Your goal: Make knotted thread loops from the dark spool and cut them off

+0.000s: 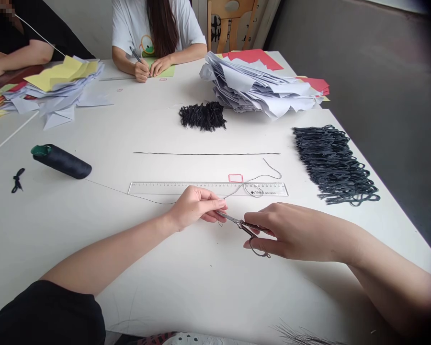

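Note:
My left hand (pixel 197 206) pinches a thin black thread (pixel 233 192) between thumb and fingers, just in front of a clear ruler (pixel 187 189). One part of the thread runs left to a black spool (pixel 66 162) lying on its side; another curls loosely over the ruler's right end. In my right hand (pixel 278 230) is a pair of scissors (pixel 242 224), thumb and fingers at the handle loops. The scissor tips meet the left fingertips, where the thread is; how far the blades are parted I cannot tell. A straight black strand (pixel 206 154) lies behind the ruler.
Looped black cords (pixel 334 163) lie in a row at the right, with a smaller black bundle (pixel 203 116) farther back. Paper stacks stand back right (pixel 258 86) and left (pixel 57 91). Across the table, a person (pixel 158 38) writes; another sits far left. A small black knot (pixel 17 180) lies left.

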{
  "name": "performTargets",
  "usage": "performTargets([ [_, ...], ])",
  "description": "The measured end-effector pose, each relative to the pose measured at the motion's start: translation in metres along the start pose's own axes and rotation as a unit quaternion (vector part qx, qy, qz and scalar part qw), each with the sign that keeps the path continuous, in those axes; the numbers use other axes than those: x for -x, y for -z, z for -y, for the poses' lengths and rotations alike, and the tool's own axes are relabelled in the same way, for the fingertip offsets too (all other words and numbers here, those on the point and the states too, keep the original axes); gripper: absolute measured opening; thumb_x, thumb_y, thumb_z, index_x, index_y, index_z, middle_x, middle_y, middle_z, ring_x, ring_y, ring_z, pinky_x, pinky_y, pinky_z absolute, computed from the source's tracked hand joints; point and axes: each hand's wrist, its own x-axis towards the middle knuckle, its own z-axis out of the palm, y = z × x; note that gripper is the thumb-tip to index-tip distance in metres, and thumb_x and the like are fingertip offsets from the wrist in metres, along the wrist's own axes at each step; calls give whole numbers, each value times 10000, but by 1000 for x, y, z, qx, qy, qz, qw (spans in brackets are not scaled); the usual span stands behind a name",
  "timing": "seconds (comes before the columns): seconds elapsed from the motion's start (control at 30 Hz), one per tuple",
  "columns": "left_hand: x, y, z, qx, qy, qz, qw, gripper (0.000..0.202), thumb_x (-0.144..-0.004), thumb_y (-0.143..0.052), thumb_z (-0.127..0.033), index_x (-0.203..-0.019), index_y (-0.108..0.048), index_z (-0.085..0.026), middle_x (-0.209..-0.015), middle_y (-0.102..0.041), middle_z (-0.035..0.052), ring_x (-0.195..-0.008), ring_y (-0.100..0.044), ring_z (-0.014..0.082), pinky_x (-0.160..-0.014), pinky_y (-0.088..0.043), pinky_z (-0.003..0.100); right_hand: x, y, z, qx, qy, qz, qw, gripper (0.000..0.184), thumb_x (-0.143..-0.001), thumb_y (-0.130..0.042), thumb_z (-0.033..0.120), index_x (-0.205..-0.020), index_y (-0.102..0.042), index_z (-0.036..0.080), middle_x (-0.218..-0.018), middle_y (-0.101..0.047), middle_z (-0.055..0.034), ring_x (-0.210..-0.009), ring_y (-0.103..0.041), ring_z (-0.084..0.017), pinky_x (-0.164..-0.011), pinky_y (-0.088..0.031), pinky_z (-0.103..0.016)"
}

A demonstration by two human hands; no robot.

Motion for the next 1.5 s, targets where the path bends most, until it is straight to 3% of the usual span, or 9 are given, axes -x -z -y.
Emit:
performTargets([
  [0.3, -1, 1, 3, -9, -11, -2, 1000, 236, -788, -684, -370, -794, -710, -136, -835, -743, 98, -771, -716, 189, -674, -547, 261, 1, 2, -4, 11, -14, 0, 1000, 224, -885, -501, 415, -818, -547, 206, -705, -600, -20, -582, -522, -140, -529, -333, -254],
  [0.5, 1, 16, -22, -132, -144, -102, 975, 231, -796, -646, -359, -756, -696, -138, -790, -734, 84, -740, -700, 186, -687, -547, 287, 3, 2, 7, 12, 10, 15, 1000, 178, -902, -455, 316, -912, -600, 214, -835, -631, -38, -697, -580, -163, -569, -363, -260],
  [0.63, 13, 55, -55, -314, -258, -322, 855, 192, -781, -629, -340, -730, -702, -170, -782, -723, 61, -776, -685, 210, -794, -522, 335, 4, -2, 16, 35, 6, 32, 999, 189, -884, -482, 270, -1020, -606, 225, -892, -649, -48, -804, -619, -205, -594, -376, -276],
  [0.77, 25, 101, -71, -534, -123, -489, 679, 103, -722, -634, -285, -720, -708, -213, -738, -682, 81, -848, -648, 326, -834, -471, 462, 4, -7, 21, 84, -9, 41, 996, 164, -864, -511, 246, -1006, -587, 214, -831, -647, -43, -761, -620, -215, -553, -335, -274],
  [0.87, 27, 124, -66, -582, -8, -465, 667, 60, -685, -639, -231, -647, -683, -218, -683, -643, 96, -817, -631, 352, -799, -470, 482, 4, -11, 23, 117, -19, 43, 992, 121, -846, -530, 239, -952, -571, 197, -765, -632, -40, -696, -607, -212, -509, -283, -266],
  [1.0, 29, 134, -56, -602, -6, -420, 679, 79, -736, -599, -198, -717, -675, -190, -959, -684, 137, -1014, -583, 373, -874, -445, 525, 4, -18, 24, 141, -13, 18, 990, 105, -822, -554, 182, -926, -570, 184, -722, -622, -32, -674, -608, -209, -485, -236, -262],
  [1.17, 47, 138, -49, -589, -134, -485, 632, 246, -809, -573, -269, -1020, -602, -144, -1344, -517, 180, -1271, -424, 362, -1014, -344, 548, 3, -26, 19, 147, 13, -25, 989, 123, -804, -551, 101, -891, -578, 184, -699, -607, -9, -621, -584, -171, -479, -221, -257],
  [1.37, 78, 156, -30, -488, -329, -666, 458, 218, -722, -663, -209, -817, -469, -187, -1307, -499, 145, -1258, -423, 291, -1057, -290, 458, 4, -31, 10, 137, 25, -73, 988, 129, -800, -541, 59, -845, -583, 172, -785, -588, -19, -617, -561, -140, -491, -248, -251],
  [1.5, 77, 189, -7, -406, -354, -700, 469, 718, -611, -754, -192, -1196, -346, -109, -1345, -388, 207, -1292, -366, 249, -1088, -279, 428, 4, -29, 12, 150, 18, -67, 986, 110, -809, -573, 71, -858, -586, 168, -788, -594, -17, -630, -577, -148, -497, -265, -252],
])
